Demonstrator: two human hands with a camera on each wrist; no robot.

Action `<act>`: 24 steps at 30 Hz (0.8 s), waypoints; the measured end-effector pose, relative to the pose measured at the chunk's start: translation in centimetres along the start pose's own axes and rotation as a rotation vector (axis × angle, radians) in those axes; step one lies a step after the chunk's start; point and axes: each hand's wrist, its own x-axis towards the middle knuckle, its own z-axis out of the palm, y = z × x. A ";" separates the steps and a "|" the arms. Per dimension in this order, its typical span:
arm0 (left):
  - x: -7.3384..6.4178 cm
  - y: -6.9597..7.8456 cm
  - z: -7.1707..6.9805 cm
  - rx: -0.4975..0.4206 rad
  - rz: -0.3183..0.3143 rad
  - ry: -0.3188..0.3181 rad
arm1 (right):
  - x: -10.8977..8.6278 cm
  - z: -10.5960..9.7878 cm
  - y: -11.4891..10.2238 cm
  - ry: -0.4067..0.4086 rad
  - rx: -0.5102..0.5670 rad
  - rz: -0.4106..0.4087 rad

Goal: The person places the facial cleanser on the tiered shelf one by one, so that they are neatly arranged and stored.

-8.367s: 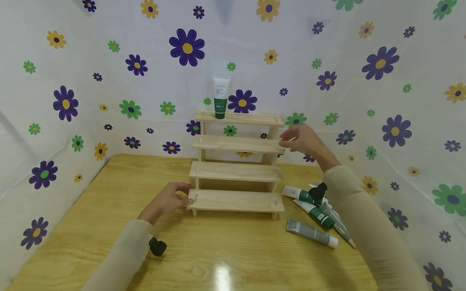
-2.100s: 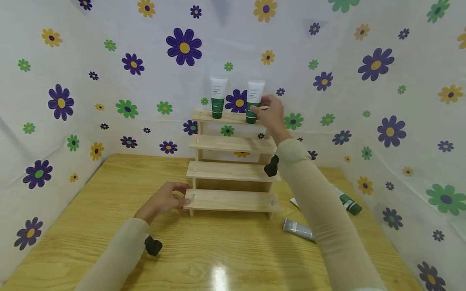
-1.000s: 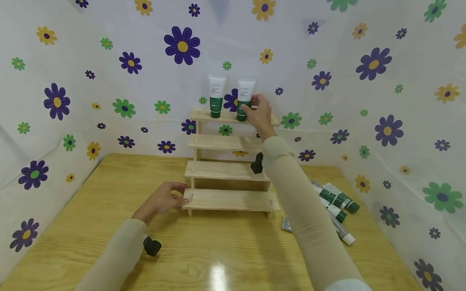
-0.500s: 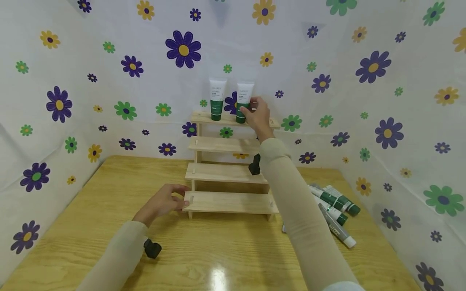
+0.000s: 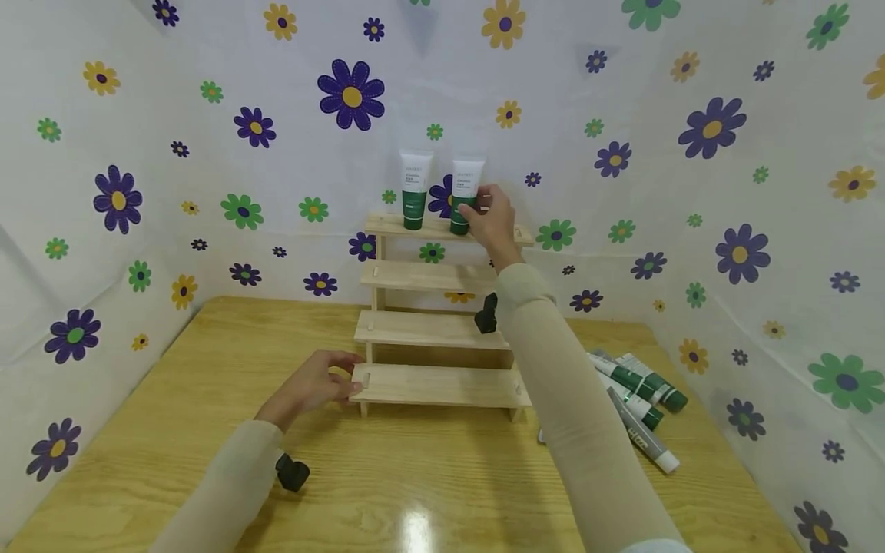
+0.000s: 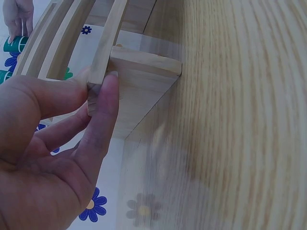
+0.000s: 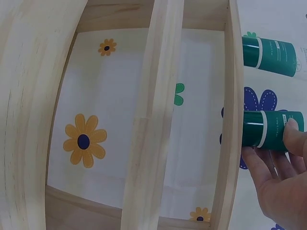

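Observation:
A tiered wooden shelf [image 5: 429, 385] stands on the table. On its top board, a white-and-green squeeze tube [image 5: 415, 192] is upright on its cap. Just right of it, my right hand [image 5: 492, 221] holds a second such tube [image 5: 465, 184], also upright, between thumb and fingers; in the right wrist view its green cap [image 7: 254, 128] meets the top board. My left hand [image 5: 313, 385] pinches the left end of the lowest board, thumb on one face and fingers on the other, as the left wrist view [image 6: 57, 143] shows of that hand.
To the right on the table [image 5: 387, 491] lies a loose pile of white-and-green tubes [image 5: 646, 384] and a grey tube [image 5: 643, 430] with a white cap. My right forearm covers part of another grey tube. A flower-print cloth [image 5: 276, 153] hangs behind and at both sides.
The second tube has come onto the top board and shifted left, closer to the first one. Over the last half second my right hand stays on it. The left hand keeps its place.

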 end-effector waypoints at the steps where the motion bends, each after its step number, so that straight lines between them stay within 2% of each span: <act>1: 0.1 0.0 0.0 0.004 0.002 -0.001 | 0.0 -0.1 0.0 -0.001 -0.001 0.002; 14: 0.0 -0.1 -0.1 0.013 0.007 -0.011 | 0.4 0.0 0.7 -0.006 0.003 -0.008; 19: 0.0 0.0 -0.1 0.012 0.013 -0.016 | 0.3 -0.4 0.6 -0.035 -0.007 0.022; 24: 0.1 -0.1 -0.1 0.012 0.008 -0.016 | 0.4 -1.5 0.3 -0.089 0.005 0.092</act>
